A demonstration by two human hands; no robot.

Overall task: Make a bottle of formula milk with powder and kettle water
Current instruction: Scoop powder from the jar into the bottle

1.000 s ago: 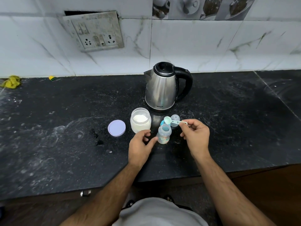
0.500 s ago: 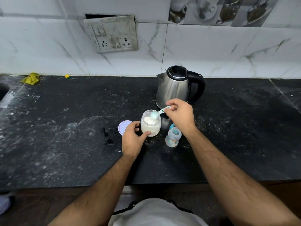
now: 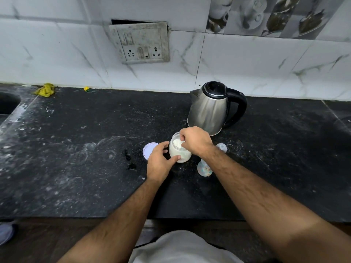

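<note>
A clear jar of white formula powder [image 3: 180,151] stands open on the black counter [image 3: 85,158]. My left hand [image 3: 161,162] grips the jar's side. My right hand [image 3: 195,141] reaches into the jar's mouth, fingers pinched on a small scoop that is almost wholly hidden. The baby bottle [image 3: 204,169] stands open just right of the jar, partly behind my right forearm. Its clear cap [image 3: 221,148] lies behind it. The steel kettle [image 3: 210,109] with a black handle stands behind the jar.
The jar's lilac lid [image 3: 149,150] lies flat left of the jar, partly under my left hand. A socket plate [image 3: 140,42] is on the tiled wall. A sink edge [image 3: 7,105] and yellow scraps [image 3: 45,90] sit at the far left.
My right hand carried the scoop from above the bottle to the jar and dipped it in. My left hand left the bottle and took hold of the jar.
</note>
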